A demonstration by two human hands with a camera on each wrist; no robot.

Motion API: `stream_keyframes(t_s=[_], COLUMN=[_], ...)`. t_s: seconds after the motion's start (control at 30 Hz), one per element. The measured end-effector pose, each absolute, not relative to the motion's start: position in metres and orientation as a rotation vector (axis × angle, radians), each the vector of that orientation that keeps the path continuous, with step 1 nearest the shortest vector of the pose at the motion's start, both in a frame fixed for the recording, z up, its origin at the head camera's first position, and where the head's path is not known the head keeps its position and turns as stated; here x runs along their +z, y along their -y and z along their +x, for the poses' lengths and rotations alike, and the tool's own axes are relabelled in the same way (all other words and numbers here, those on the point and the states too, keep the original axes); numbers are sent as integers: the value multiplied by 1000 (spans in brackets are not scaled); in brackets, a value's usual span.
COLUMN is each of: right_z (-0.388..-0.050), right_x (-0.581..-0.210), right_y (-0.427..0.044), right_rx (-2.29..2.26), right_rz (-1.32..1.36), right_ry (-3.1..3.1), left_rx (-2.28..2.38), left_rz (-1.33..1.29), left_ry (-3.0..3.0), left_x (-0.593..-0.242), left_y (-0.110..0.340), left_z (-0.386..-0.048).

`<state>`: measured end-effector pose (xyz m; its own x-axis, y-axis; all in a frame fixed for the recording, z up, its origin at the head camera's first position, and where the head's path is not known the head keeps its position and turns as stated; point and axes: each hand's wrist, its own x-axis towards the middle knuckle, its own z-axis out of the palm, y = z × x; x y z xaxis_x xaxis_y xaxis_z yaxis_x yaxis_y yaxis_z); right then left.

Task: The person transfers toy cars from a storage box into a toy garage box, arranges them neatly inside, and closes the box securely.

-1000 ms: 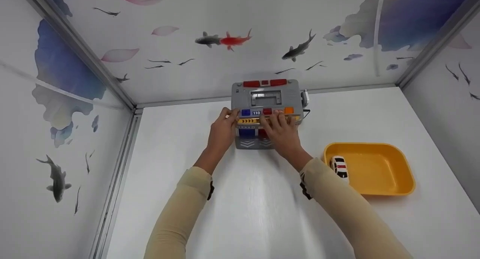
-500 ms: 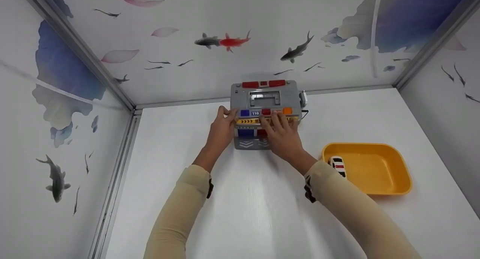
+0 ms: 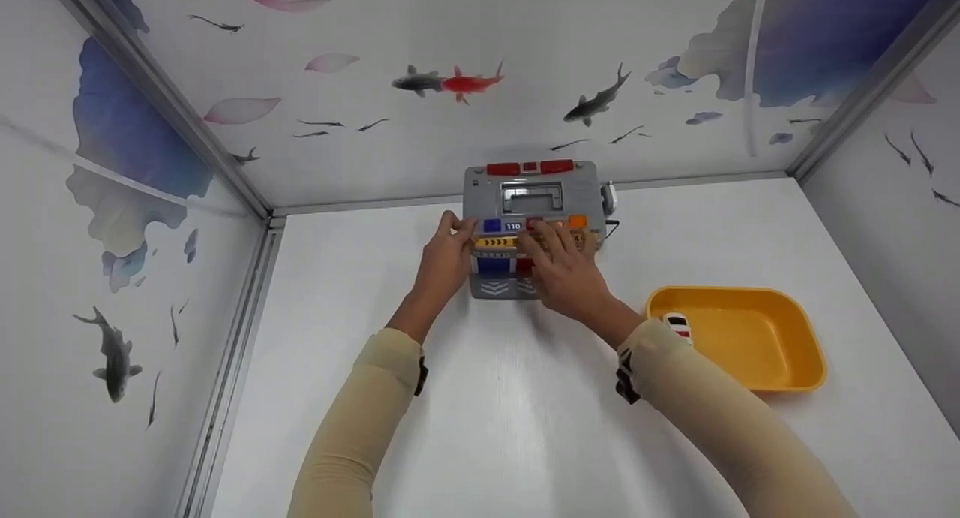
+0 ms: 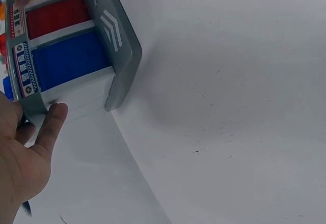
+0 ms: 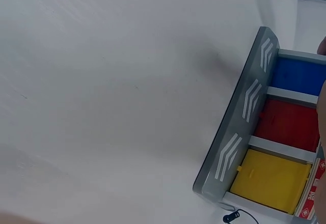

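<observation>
A grey toy garage [image 3: 585, 191] with a red light bar, coloured buttons and a "110" label stands against the back wall. Its blue door [image 4: 71, 58], red door [image 5: 288, 124] and yellow door [image 5: 270, 178] are all down. My left hand [image 3: 444, 259] grips the garage's front left corner; in the left wrist view its fingers bend round the roof edge. Bent slightly, the fingers of my right hand [image 3: 566, 274] rest on the roof's front edge, a fingertip over the red button. In the right wrist view that hand shows only at the right edge.
A yellow tray [image 3: 814, 353] lies on the white table [image 3: 480, 428] at the right. Inside it, a white toy car [image 3: 677, 325] is partly hidden by my right sleeve. A thin black cord [image 5: 244, 213] runs from the garage's right side.
My right fingertips have shifted slightly left, onto the red button. The right forearm has swung a little to the right, covering more of the toy car. My left hand keeps its place.
</observation>
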<state>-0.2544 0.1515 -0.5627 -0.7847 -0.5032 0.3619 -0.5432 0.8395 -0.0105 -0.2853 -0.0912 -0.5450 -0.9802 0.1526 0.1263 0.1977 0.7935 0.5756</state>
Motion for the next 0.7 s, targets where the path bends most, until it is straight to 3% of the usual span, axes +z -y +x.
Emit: stream_keyframes(t_s=[0.7], right_z=[-262], right_x=[-545], right_y=[-124], right_rx=[39], right_rz=[1046], right_ry=[2707], left_rx=[-905], left_rz=[-344], left_ry=[2888], left_x=[-545], left_y=[93], left_z=[-287])
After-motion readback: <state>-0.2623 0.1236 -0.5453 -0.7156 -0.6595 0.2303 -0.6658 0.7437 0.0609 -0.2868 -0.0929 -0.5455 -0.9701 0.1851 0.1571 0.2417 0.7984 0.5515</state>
